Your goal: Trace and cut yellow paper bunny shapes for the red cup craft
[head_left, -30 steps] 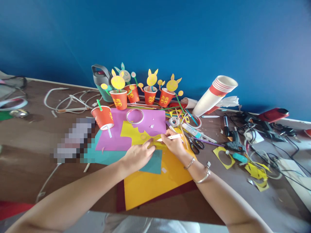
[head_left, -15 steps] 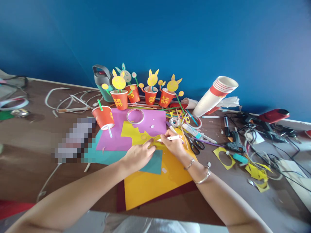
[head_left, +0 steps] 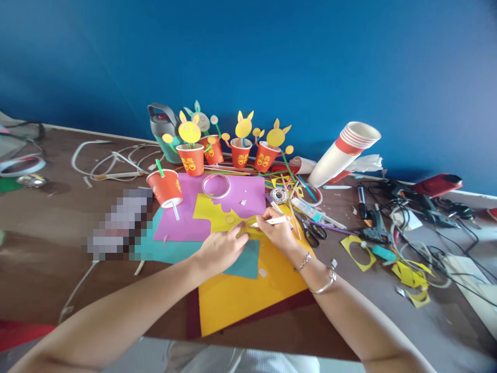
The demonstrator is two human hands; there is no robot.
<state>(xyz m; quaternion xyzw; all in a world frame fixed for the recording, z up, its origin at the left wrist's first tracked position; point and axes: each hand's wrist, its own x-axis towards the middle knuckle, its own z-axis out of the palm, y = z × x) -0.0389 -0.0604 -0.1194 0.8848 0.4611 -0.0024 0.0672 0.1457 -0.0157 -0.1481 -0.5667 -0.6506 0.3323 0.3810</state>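
While left hand (head_left: 221, 251) lies spread on yellow paper (head_left: 207, 210), right hand (head_left: 277, 234) grips a white pen (head_left: 272, 221).

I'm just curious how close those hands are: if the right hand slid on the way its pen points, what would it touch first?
Most likely the left hand, whose fingertips press the yellow paper just past the pen tip; the gap is hard to judge.

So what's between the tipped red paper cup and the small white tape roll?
Head view: a clear round ring lies on the purple paper sheet between that tipped red cup and tape roll.
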